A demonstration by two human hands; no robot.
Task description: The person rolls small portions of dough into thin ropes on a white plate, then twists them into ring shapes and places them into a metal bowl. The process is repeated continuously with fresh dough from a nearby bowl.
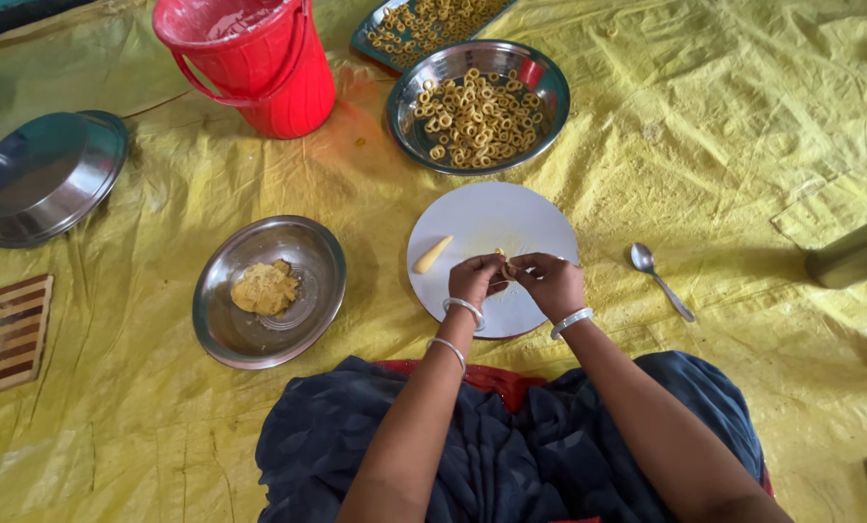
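My left hand [475,278] and my right hand [550,284] meet over the near part of a round white plate [491,218]. Between their fingertips they pinch a small piece of yellow dough [502,261]. A short tapered roll of dough [431,255] lies on the plate's left side. A steel bowl [312,247] to the left holds a lump of yellow dough [265,288]. Further away a steel bowl [542,89] is filled with several small dough rings [476,116].
A red bucket [259,63] stands at the back left. A tray of dough rings [422,24] lies behind the ring bowl. An upturned steel bowl [46,174] and a striped wooden board [5,334] sit at left. A spoon [660,279] lies right of the plate on the yellow sheet [704,126].
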